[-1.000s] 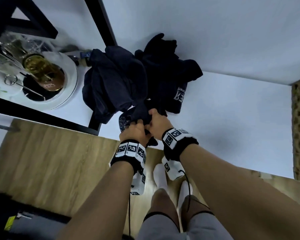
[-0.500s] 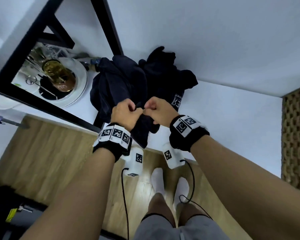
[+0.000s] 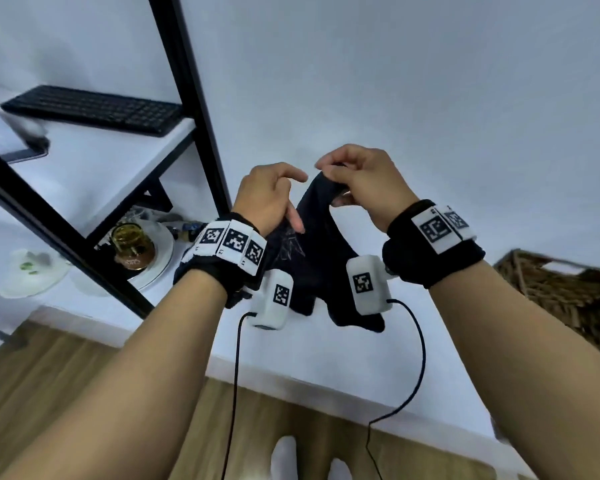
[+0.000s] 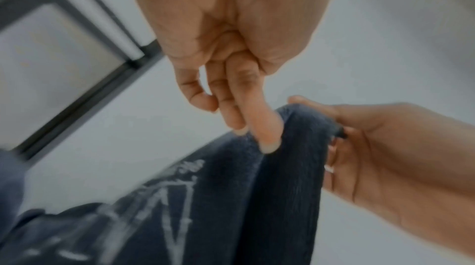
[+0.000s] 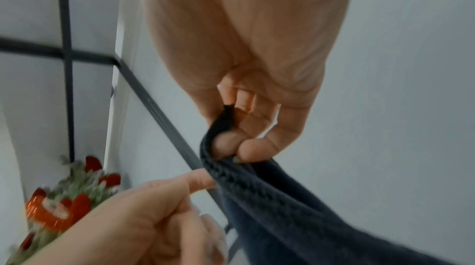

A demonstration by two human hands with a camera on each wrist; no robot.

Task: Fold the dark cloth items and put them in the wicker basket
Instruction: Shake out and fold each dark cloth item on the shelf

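A dark cloth (image 3: 312, 258) with a white print hangs in the air above the white table (image 3: 447, 358). My right hand (image 3: 336, 183) pinches its top edge between thumb and fingers, as the right wrist view shows on the dark cloth (image 5: 257, 188). My left hand (image 3: 284, 202) is just left of it with fingers loosely curled; only its thumb tip touches the dark cloth (image 4: 231, 198). The wicker basket (image 3: 565, 296) stands at the table's right end. The other dark cloths are mostly hidden behind my left wrist.
A black-framed shelf (image 3: 191, 98) rises at the left, with a black keyboard (image 3: 94, 109) on its upper board. Below it a glass jar (image 3: 132, 247) stands on a white plate (image 3: 161, 268). Wooden floor (image 3: 66, 393) lies in front of the table.
Both hands rose from the pile with one dark cloth, which now hangs free. The left hand has loosened its grip; the right still pinches the cloth.
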